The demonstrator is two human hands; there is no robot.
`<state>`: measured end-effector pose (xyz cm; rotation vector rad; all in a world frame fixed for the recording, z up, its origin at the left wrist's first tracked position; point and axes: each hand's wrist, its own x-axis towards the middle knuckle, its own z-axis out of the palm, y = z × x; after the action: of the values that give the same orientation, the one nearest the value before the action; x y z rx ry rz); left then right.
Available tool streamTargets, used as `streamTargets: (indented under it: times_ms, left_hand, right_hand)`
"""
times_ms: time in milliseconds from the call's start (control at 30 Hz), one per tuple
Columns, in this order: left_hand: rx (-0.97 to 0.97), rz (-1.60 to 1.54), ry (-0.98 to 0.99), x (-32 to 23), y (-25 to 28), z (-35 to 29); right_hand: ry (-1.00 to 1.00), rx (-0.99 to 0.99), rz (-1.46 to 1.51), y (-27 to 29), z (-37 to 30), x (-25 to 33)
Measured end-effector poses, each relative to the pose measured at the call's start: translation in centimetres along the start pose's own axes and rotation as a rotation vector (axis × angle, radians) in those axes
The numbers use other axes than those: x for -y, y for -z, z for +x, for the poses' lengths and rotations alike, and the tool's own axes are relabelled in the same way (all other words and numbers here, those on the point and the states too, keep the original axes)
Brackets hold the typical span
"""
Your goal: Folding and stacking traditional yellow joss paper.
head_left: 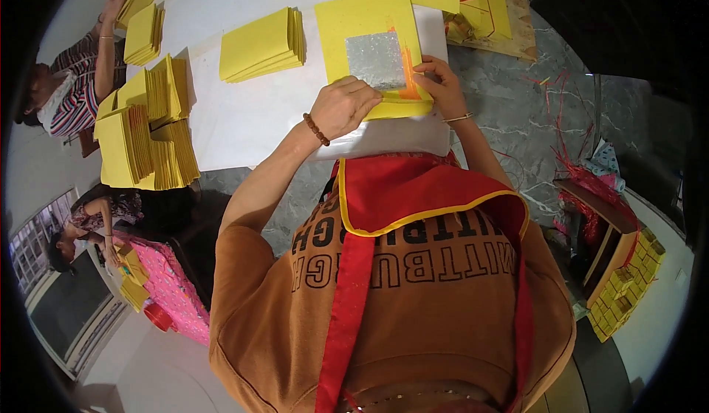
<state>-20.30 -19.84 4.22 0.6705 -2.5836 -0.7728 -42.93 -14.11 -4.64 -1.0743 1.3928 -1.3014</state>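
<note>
In front of me on the white-covered table lies a yellow paper sheet with a silver foil square and an orange streak beside the foil. Its near edge is turned up into a narrow fold. My left hand is closed on that fold at its left part, fingers curled over the paper. At the right edge, my right hand grips the sheet near the fold's right end, thumb and fingers bent around the border. The left fingertips are partly hidden.
A folded yellow paper stack lies to the left, with taller stacks at the table's left edge. More yellow sheets sit on a board at far right. Two other people work at left. Red strips hang at right.
</note>
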Motion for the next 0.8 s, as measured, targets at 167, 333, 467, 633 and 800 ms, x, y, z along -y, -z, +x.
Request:
streamTargets:
  times_ms: [167, 333, 467, 633, 800]
  left_hand:
    - [0.017, -0.062, 0.059, 0.1, 0.1, 0.0]
    - [0.061, -0.167, 0.139, 0.4, 0.2, 0.2]
    - [0.078, -0.212, 0.238, 0.3, 0.3, 0.4]
    - [0.083, -0.337, 0.372, 0.4, 0.5, 0.5]
    - [0.106, -0.496, 0.501, 1.3, 0.3, 0.1]
  right_hand:
    - [0.012, 0.021, -0.063, 0.1, 0.1, -0.2]
    - [0.022, 0.004, -0.077, 0.2, 0.3, -0.7]
    - [0.008, 0.000, -0.055, 0.1, 0.4, -0.8]
    - [0.050, 0.021, -0.073, 0.4, 0.3, -0.6]
    - [-0.113, 0.079, 0.079, 0.9, 0.1, 0.8]
